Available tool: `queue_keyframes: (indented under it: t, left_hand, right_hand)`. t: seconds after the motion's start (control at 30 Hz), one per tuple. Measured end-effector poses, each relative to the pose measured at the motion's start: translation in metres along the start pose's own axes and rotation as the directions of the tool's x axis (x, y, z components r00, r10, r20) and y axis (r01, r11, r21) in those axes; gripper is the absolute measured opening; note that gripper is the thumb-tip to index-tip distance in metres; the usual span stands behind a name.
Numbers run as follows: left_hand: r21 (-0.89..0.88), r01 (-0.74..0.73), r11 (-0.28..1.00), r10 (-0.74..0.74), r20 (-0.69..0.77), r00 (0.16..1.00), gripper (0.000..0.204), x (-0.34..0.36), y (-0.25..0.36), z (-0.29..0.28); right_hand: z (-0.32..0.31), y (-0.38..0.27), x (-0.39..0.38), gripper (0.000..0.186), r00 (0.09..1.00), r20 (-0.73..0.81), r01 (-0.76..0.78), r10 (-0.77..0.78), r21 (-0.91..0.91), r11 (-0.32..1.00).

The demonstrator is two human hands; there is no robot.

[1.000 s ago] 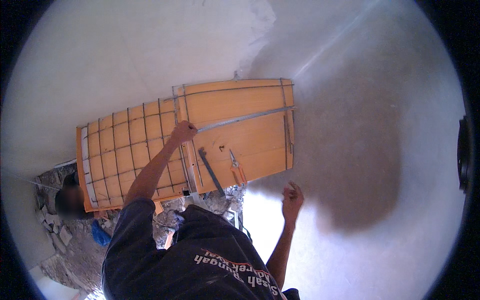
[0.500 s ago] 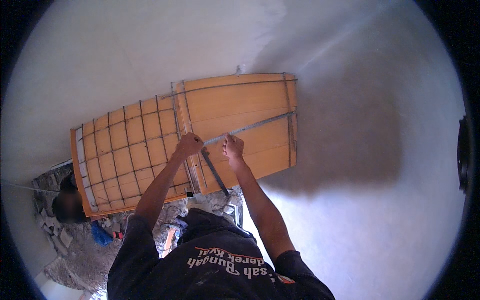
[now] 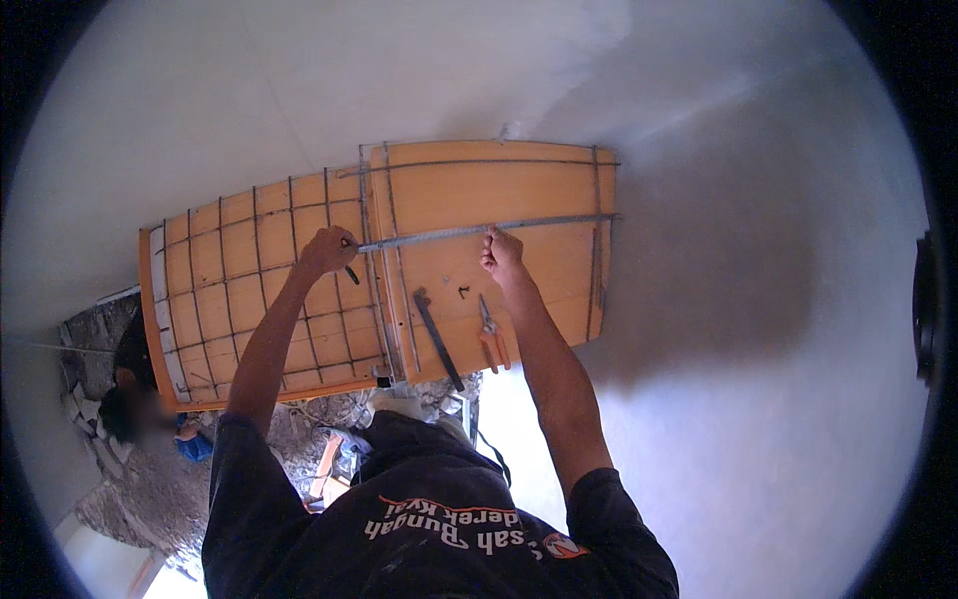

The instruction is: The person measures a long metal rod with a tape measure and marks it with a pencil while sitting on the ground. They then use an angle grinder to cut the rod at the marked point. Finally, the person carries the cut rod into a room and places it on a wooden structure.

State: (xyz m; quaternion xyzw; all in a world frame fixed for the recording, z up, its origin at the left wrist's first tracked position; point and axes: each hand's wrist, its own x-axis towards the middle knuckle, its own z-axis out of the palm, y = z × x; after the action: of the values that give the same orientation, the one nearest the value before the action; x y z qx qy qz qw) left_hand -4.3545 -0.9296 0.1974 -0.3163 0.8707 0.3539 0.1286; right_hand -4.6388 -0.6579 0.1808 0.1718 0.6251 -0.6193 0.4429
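Note:
A long, thin grey strip (image 3: 429, 237) runs across the orange boards (image 3: 539, 270); whether it is a rod or a measuring tape I cannot tell. My left hand (image 3: 327, 252) is closed around its left end, and a short dark stick (image 3: 351, 273) pokes out below the fingers. Near the strip's middle, my right hand (image 3: 502, 252) pinches it with curled fingers. The strip's right end reaches the upright steel bars at the boards' right side. Below, pliers with orange handles (image 3: 494, 344) lie beside a dark flat bar (image 3: 439, 341) and a small dark bit of wire (image 3: 463, 292).
A grid of tied steel bars (image 3: 257, 255) covers the left boards. Pale walls (image 3: 699, 449) stand behind and to the right. Rubble (image 3: 130, 489) lies below on the left, where another person (image 3: 130, 399) crouches near a blue item (image 3: 196, 446).
My left hand has moved left and up, my right hand right and up, widening the gap between them. The strip lies more level. The pliers and wire bit have come into sight.

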Motion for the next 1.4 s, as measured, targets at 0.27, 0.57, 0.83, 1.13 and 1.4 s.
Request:
queue_keyframes:
  t: [0.27, 0.57, 0.83, 1.13, 1.4]
  left_hand:
    - [0.041, -0.016, 0.999, 0.016, -0.009, 1.000, 0.028, 0.031, 0.004, -0.002]
    - [0.046, -0.046, 0.998, 0.053, -0.151, 0.987, 0.030, 0.043, -0.015, 0.011]
    - [0.081, 0.105, 0.991, -0.105, -0.005, 0.994, 0.029, 0.034, 0.013, -0.014]
    - [0.050, 0.135, 0.990, -0.138, 0.065, 0.988, 0.029, 0.033, 0.032, -0.019]
    - [0.068, 0.070, 0.995, -0.075, 0.069, 0.995, 0.029, 0.037, 0.013, -0.004]
  right_hand:
    - [-0.001, 0.001, -0.016, 0.025, 0.997, -0.021, 0.062, -0.072, -0.306, 0.950]
    - [-0.082, 0.140, -0.124, 0.025, 0.818, -0.053, 0.499, -0.573, -0.431, 0.752]
    - [-0.171, 0.244, -0.256, 0.019, 0.781, -0.212, 0.244, -0.588, -0.762, 0.599]
    - [-0.318, 0.406, -0.317, 0.031, 0.683, -0.499, -0.032, -0.533, -0.750, 0.661]
    - [-0.288, 0.370, -0.300, 0.022, 0.678, -0.465, 0.040, -0.568, -0.749, 0.661]
